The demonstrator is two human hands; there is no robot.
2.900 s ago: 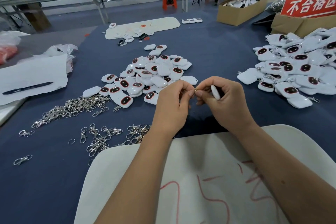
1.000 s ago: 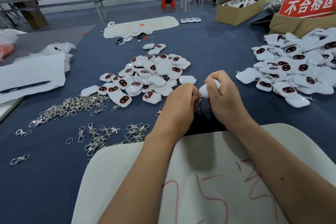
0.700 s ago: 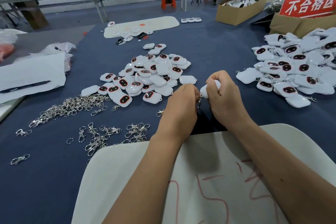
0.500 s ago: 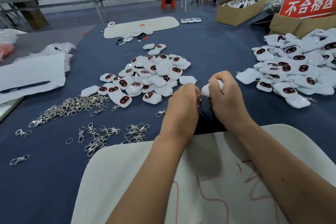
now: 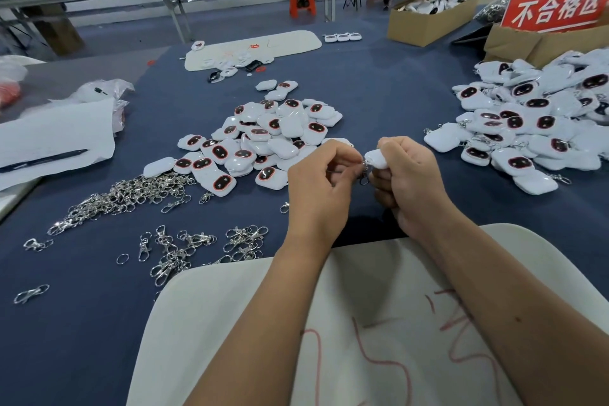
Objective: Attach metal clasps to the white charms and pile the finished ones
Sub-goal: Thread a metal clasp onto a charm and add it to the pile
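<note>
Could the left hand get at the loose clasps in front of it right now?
Probably not right away: the left hand is pinching the clasp on the charm held by the right hand. Nothing lies between it and the loose clasps.

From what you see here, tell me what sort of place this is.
Likely a factory assembly bench: heaps of identical white charms, loose metal clasps spread over the blue-covered table, and a red sign on a cardboard box.
</note>
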